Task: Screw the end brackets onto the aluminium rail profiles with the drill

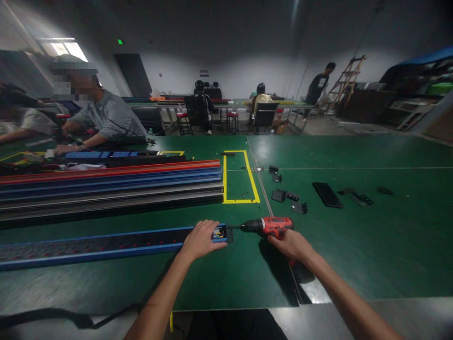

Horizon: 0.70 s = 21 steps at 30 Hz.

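My left hand (201,240) is wrapped over the right end of a long blue rail (134,252), which lies flat with a dark strip along its inside. A black end cap (230,234) sits at the tip of the rail, and a small yellow and white part shows inside beside my fingers. My right hand (292,243) grips a red and black cordless drill (278,225) held level. Its long bit (233,226) points left and reaches the end cap; whether it sits in a screw is too small to tell.
Red, blue, silver and black rails (148,189) lie stacked behind the blue one. Yellow tape (256,182) marks a rectangle on the green table (371,250). Several black caps (279,195) and a dark phone-like slab (327,194) lie right. A co-worker (109,113) works at the left.
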{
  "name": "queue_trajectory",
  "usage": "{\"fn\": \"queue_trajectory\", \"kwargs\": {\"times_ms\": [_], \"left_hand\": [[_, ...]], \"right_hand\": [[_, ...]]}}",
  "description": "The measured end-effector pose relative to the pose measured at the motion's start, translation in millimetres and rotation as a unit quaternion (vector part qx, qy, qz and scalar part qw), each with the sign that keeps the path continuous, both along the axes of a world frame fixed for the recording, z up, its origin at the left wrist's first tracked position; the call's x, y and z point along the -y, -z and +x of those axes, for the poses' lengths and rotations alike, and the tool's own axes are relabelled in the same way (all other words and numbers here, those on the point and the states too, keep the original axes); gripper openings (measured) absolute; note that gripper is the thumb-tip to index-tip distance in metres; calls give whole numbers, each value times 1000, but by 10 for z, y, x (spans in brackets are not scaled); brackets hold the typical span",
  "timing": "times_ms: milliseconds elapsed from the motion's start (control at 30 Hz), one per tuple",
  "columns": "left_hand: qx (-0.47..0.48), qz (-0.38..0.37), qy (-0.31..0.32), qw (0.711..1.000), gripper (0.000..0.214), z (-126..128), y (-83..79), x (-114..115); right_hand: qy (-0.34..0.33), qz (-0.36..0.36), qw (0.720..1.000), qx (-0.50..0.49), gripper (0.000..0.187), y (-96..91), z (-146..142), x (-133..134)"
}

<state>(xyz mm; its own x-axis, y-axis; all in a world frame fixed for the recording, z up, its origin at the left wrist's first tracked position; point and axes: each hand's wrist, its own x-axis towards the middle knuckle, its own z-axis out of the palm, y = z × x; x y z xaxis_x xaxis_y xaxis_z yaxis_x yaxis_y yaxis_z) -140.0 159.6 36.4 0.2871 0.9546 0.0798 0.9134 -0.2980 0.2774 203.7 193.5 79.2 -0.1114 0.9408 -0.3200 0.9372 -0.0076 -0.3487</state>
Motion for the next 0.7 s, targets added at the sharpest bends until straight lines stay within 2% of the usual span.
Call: {"fn": "queue_trajectory", "kwargs": {"times_ms": [100,300,700], "left_hand": [[-1,0,-2,1000,76,-8,15,-3],[0,6,0,1000,73,-23,27,-7],[-12,0,3,1000,71,-11,-18,-1]], "right_hand": [[9,8,1000,8,38,17,-35,34],[25,16,999,26,46,99,-46,36],[-12,29,998,50,53,110,-36,28]]}}
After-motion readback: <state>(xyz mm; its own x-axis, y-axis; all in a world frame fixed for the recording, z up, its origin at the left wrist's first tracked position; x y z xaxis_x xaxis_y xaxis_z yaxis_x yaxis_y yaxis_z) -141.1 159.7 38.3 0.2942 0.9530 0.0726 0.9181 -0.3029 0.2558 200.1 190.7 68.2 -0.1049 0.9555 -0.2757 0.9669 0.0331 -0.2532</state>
